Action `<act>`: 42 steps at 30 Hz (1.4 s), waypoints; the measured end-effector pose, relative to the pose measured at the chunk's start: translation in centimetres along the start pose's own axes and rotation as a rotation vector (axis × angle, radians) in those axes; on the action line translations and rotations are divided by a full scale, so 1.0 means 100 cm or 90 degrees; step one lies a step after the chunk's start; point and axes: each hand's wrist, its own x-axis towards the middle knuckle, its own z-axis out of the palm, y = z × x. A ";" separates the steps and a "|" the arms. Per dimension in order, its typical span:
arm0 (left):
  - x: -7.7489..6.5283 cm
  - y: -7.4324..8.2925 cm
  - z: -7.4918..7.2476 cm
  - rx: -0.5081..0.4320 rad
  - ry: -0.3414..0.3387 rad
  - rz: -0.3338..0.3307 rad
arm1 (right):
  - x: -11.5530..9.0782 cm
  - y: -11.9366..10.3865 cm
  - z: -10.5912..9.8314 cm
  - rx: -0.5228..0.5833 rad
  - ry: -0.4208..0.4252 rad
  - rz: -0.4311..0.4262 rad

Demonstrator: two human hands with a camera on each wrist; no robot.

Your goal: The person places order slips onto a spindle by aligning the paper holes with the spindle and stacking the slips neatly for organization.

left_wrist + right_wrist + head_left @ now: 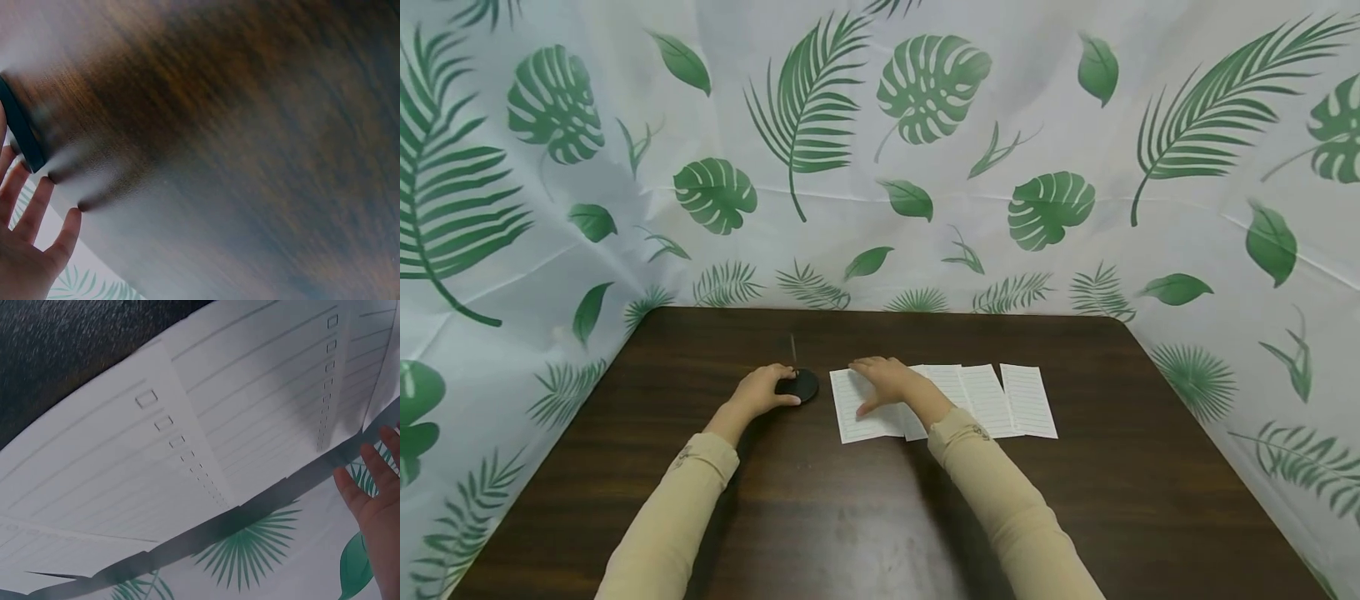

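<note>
A paper spike [805, 386] with a round black base and a thin upright rod stands left of centre on the table. My left hand [757, 392] holds the base's left side between thumb and fingers. The left wrist view catches only the edge of the black base [24, 128] beside the fingertips. To the right, several white lined paper slips [1028, 402] lie overlapping in a row. Over the leftmost slips is my right hand [891, 385], fingers spread and nothing gripped. Small checkboxes show on the slips [250, 406] in the right wrist view.
The dark wood-grain table [850, 517] has rounded far corners. Behind and beside it hangs a white sheet [850, 250] printed with green leaves.
</note>
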 end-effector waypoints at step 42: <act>0.001 -0.002 -0.001 -0.003 0.004 0.003 | 0.008 -0.023 0.003 -0.011 -0.026 0.089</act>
